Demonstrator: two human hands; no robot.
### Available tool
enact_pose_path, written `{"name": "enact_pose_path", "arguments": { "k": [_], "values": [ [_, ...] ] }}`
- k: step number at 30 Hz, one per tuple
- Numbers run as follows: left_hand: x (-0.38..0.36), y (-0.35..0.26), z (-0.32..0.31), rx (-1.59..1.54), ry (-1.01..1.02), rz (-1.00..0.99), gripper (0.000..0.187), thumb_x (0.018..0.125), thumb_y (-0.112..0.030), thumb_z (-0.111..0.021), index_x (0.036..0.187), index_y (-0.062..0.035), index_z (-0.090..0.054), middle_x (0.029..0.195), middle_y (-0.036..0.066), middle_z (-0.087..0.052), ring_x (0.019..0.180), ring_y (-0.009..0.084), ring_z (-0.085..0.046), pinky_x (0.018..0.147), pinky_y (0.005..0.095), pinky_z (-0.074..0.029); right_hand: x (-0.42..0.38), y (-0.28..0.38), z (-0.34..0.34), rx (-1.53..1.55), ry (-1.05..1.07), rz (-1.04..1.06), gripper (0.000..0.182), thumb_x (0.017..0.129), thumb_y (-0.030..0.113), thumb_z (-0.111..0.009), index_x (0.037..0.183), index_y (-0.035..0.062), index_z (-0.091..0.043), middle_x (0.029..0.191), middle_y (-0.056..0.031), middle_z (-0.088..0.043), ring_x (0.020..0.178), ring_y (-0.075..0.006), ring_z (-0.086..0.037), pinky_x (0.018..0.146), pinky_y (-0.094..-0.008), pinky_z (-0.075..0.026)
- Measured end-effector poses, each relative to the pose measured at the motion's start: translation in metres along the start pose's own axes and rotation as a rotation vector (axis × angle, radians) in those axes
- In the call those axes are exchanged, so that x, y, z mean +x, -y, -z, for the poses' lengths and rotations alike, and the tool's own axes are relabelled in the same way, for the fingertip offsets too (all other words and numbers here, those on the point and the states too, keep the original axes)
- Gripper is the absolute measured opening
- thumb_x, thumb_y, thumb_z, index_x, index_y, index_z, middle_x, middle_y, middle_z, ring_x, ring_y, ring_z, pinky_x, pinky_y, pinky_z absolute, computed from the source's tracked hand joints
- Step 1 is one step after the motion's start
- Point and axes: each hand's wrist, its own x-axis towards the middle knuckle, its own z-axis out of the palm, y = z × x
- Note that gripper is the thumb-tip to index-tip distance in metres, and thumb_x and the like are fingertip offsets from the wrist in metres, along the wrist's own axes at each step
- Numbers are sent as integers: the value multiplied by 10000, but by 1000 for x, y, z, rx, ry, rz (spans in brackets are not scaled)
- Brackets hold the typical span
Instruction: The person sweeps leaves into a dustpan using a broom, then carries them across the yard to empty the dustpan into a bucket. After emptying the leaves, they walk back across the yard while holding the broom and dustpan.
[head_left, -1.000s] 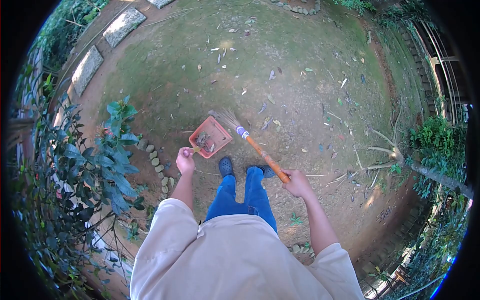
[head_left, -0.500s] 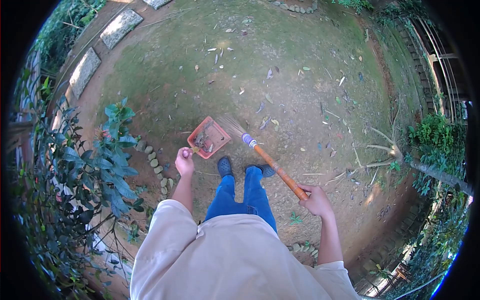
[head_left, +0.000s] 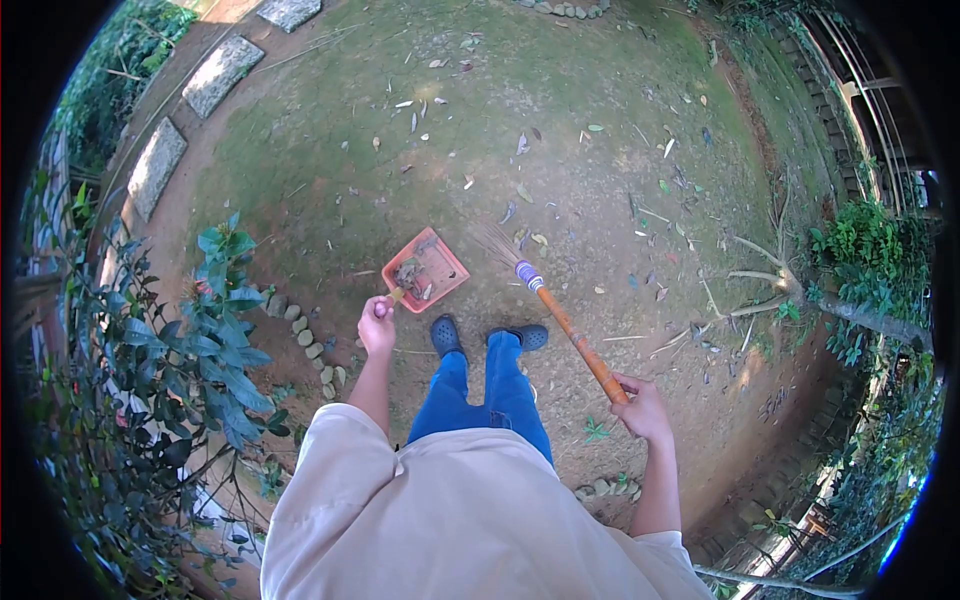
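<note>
A red-orange dustpan (head_left: 447,270) is in front of my feet, with dry leaves and debris (head_left: 412,274) gathered toward its handle side. My left hand (head_left: 377,322) is closed around the dustpan's handle. In my right hand (head_left: 640,408) is the orange handle end of a broom (head_left: 575,340), which slants up and to the left. Purple and white binding wraps the broom's neck, and its thin bristles (head_left: 493,243) spread over the ground to the right of the dustpan, a short gap from its edge.
Scattered dry leaves (head_left: 523,143) lie on the mossy dirt ground. A leafy shrub (head_left: 225,330) and a row of stones (head_left: 304,338) stand at left. A cut branch (head_left: 790,290) sticks in from the right. Stone slabs (head_left: 157,168) line the upper left.
The broom has shifted right, its bristles moving away from the dustpan's edge. The dustpan has moved slightly right and turned a little. Both hands keep their grip.
</note>
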Motion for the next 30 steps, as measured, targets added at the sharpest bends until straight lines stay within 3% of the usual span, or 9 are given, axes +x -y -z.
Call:
{"name": "enact_pose_path", "arguments": {
  "k": [4, 7, 13, 17, 19, 25, 28, 30],
  "values": [
    [2, 0, -19, 12, 61, -39, 254, 801, 4, -708, 1021, -99, -634, 899, 77, -686, 832, 170, -648, 818, 320, -508, -2, 8, -1, -16, -18, -113, 629, 666, 35, -673, 1287, -8, -590, 1079, -209, -694, 859, -237, -705, 771, -313, -535],
    [-1, -10, -27, -3, 102, -37, 251, 799, 21, -701, 1017, -81, -630, 907, 69, -688, 845, 158, -646, 825, 304, -507, 25, -47, -20, -29, -86, 54, 614, 669, 39, -680, 1277, 2, -602, 1071, -207, -697, 786, -218, -707, 727, -317, -536],
    [1, -15, -38, -13, 97, -26, 243, 793, 22, -697, 1001, -90, -638, 852, 60, -671, 792, 159, -626, 801, 312, -504, 6, -32, -16, 48, 94, -127, 617, 664, 33, -703, 1274, 11, -611, 1023, -167, -705, 581, -141, -640, 546, -292, -512],
    [3, -17, -37, -28, 65, -99, 232, 790, 6, -702, 989, -95, -641, 805, 57, -649, 746, 157, -606, 778, 317, -503, -16, -46, -6, 244, 123, -121, 619, 668, 26, -702, 1280, 15, -610, 1015, -135, -703, 591, -127, -631, 522, -277, -499],
    [-1, -29, -30, -8, 110, -67, 239, 796, 17, -705, 1002, -80, -634, 856, 59, -667, 795, 148, -619, 797, 307, -503, -21, -51, -7, 264, 120, -115, 619, 671, 25, -700, 1284, 16, -608, 1023, -130, -703, 593, -123, -630, 519, -272, -496],
    [-6, -34, -29, -24, 129, -114, 256, 798, 14, -712, 1026, -72, -633, 914, 75, -689, 850, 160, -648, 822, 313, -509, -31, -38, -4, 160, 52, -120, 638, 666, 24, -699, 1294, -4, -591, 1058, -171, -704, 607, -137, -645, 575, -284, -515],
    [-9, -42, -33, -15, 137, -127, 265, 795, -3, -720, 1037, -73, -636, 934, 85, -698, 867, 181, -663, 830, 323, -511, -28, -51, -8, 149, -35, -20, 643, 667, 27, -696, 1298, -12, -582, 1065, -186, -702, 666, -160, -668, 641, -295, -530],
    [-11, -48, -39, -4, 145, -135, 269, 794, -13, -723, 1042, -75, -639, 939, 92, -700, 871, 196, -670, 832, 329, -513, -31, -41, -3, 128, -37, -107, 643, 665, 34, -695, 1297, -11, -581, 1089, -197, -696, 771, -204, -694, 717, -313, -537]
  ]
}}
